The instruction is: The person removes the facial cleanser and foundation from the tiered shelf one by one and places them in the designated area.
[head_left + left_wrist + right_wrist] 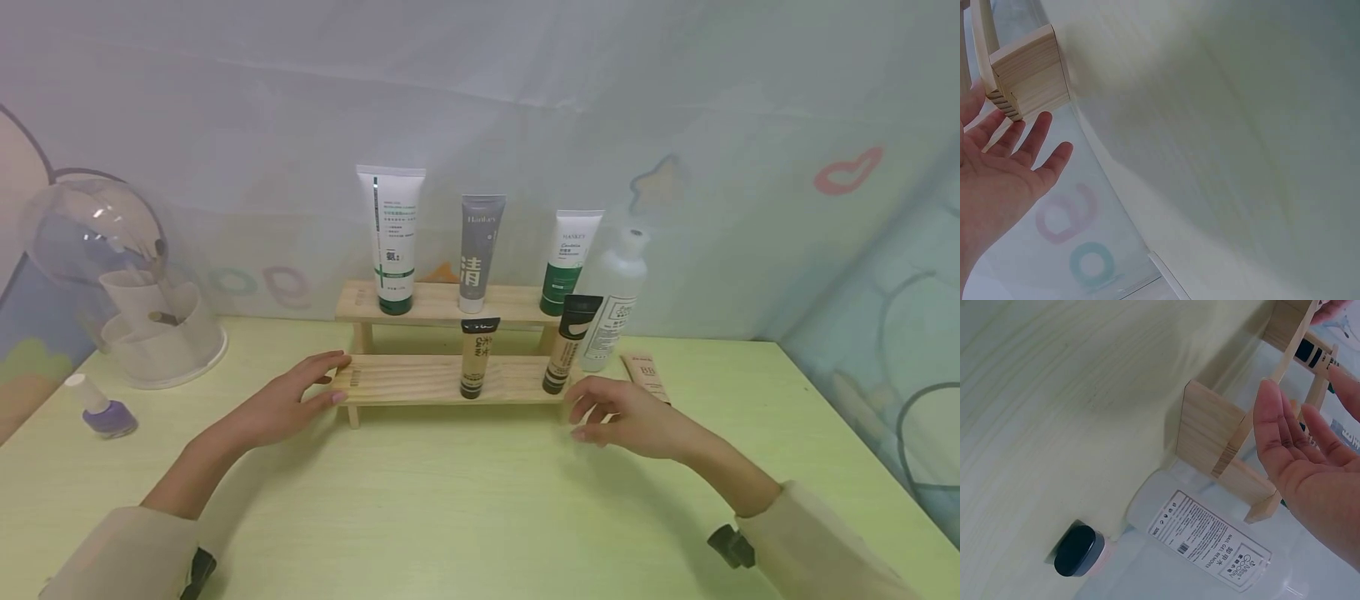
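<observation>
A two-tier wooden shelf (420, 379) stands on the table. My left hand (281, 404) grips the left end of its lower board, thumb at the front edge and fingers toward the back; the left wrist view shows the board's end (1007, 103) between them. By the right end, my right hand (637, 417) has loosely bent fingers and holds nothing. Two small black-capped beige tubes, one in the middle (475, 358) and one at the right (567, 350), stand on the lower board. Above them stand a white tube (396, 233), a grey tube (480, 242) and a white-green tube (572, 258).
A nail gel remover bottle (1204, 537) stands just right of the shelf. Beside it a beige BB tube (643, 375) lies behind my right hand. At the left are a domed brush holder (161, 346) and a purple nail polish bottle (108, 417). A printed curtain hangs behind.
</observation>
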{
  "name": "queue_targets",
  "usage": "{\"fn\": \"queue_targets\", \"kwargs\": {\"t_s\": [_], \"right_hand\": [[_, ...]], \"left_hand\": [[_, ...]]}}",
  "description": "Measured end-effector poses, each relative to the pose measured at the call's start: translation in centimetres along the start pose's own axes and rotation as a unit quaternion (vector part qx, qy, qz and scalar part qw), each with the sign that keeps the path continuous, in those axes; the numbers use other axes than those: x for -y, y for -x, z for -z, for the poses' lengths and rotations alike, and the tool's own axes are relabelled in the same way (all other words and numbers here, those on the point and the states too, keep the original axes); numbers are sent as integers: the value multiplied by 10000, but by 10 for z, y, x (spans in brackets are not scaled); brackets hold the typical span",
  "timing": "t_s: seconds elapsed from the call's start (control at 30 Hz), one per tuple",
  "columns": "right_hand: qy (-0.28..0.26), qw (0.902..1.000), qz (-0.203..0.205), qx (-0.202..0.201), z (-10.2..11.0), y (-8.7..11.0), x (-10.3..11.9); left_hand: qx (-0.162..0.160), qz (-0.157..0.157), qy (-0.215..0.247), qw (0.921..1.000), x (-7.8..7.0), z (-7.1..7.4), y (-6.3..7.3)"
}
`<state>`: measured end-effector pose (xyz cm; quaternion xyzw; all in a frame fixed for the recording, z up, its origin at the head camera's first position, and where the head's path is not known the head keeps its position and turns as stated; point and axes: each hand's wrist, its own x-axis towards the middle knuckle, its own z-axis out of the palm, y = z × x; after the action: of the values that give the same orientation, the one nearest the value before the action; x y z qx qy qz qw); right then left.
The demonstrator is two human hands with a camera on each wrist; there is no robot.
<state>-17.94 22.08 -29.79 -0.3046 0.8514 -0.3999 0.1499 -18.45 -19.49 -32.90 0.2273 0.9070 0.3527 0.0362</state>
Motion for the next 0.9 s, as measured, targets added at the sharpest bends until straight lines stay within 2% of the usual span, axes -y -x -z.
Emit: {"fn": "queue_targets", "kwargs": {"t_s": [0.4, 0.57, 0.9], "right_hand": [[165, 9996, 233, 63, -11, -7, 6], [268, 9992, 251, -157, -17, -14, 8], [-193, 9967, 527, -583, -33, -35, 23]], "left_hand": [[28, 16, 7, 10000, 0, 0, 0], [42, -13, -14, 10000, 0, 1, 0], [65, 12, 18, 10000, 0, 0, -1]]}}
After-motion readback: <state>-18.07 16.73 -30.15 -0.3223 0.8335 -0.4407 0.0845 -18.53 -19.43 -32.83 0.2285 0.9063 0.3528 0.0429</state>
